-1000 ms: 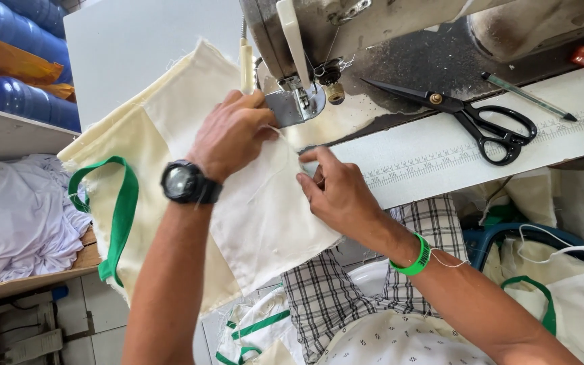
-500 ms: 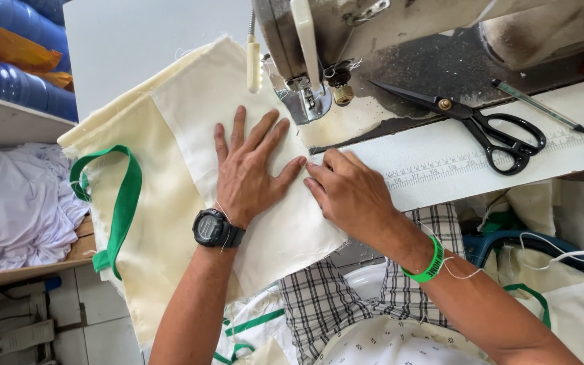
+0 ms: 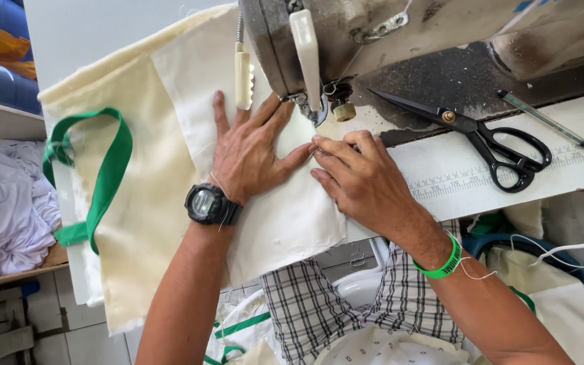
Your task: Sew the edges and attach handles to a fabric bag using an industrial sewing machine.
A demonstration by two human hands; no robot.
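Both hands slid the cream bag (image 3: 136, 223) machineward, handle end trailing; left hand (image 3: 251, 155) splayed flat, right hand (image 3: 356, 179) curled, pressing.

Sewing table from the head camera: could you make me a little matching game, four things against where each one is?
Things:
1. scissors
2. green strap
3. left hand
4. green wristband

Places:
A. around the right wrist
B. flat on the white fabric, fingers spread
C. on the machine bed, beside the printed ruler strip
D. looped on the cream bag, left of the hands

Pairs: 1-C, 2-D, 3-B, 4-A
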